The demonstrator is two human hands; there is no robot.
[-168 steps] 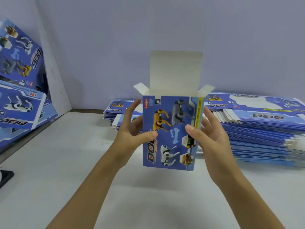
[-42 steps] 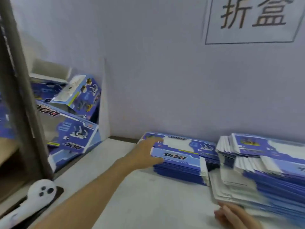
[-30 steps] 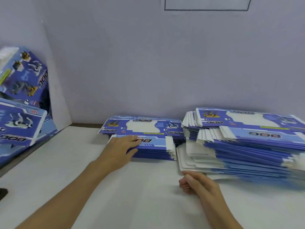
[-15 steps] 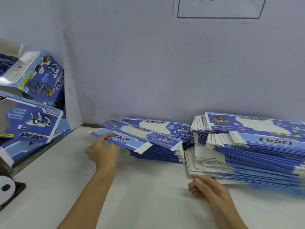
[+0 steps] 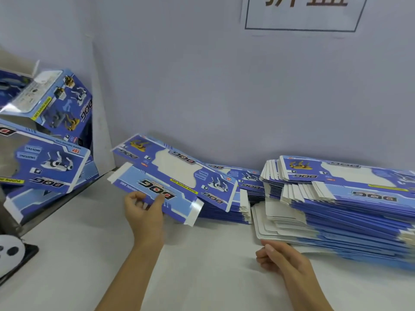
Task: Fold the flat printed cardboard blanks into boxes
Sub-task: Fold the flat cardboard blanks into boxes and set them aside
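In the head view the left hand [image 5: 143,212] pinches one flat blank [image 5: 170,176] at its near long edge, thumb on the printed face and fingers under it; the blank is lifted at a tilt, its far end resting on the smaller stack [image 5: 233,198] by the wall; a bigger stack [image 5: 348,209] lies just beside it on the white table [image 5: 89,254]. The right hand [image 5: 283,259] holds nothing, its fingers loosely curled, near the front corner of the bigger stack. Folded boxes [image 5: 56,104] are piled at the left. The blank looks light and thin, stiff enough to keep flat but easy to bend on its creases; its glossy print may slip; I would take it with both hands at the two long edges, not by the white end flaps, which would crumple.
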